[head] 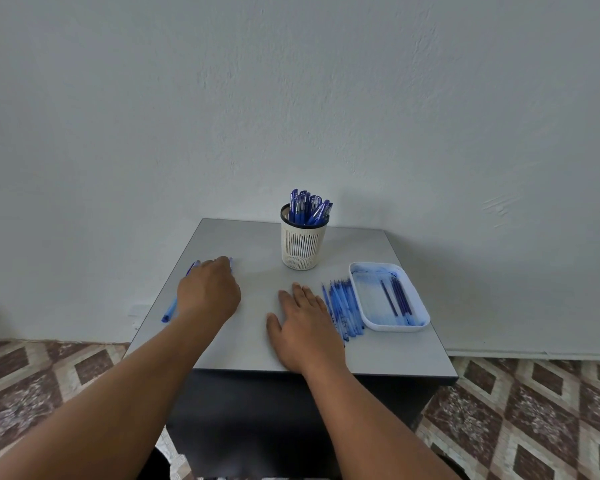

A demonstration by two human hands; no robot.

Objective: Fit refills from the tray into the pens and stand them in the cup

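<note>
A white slotted cup (303, 247) at the back of the table holds several capped blue pens (309, 209). At the right stands a white tray (388, 299) with a few dark blue refills (400, 299). Beside it lies a pile of clear blue pen bodies (343, 306). My right hand (303, 327) lies flat on the table, fingers straight, touching the left side of that pile. My left hand (208, 289) covers blue pens at the table's left edge, fingers bent down over them. One blue pen (169, 310) sticks out below the hand. The fingers' grip is hidden.
The grey table (257, 348) is small, with a dark front and a plain wall right behind it. Patterned floor tiles (32, 375) lie on both sides. The pen under my left hand is close to the table's left edge.
</note>
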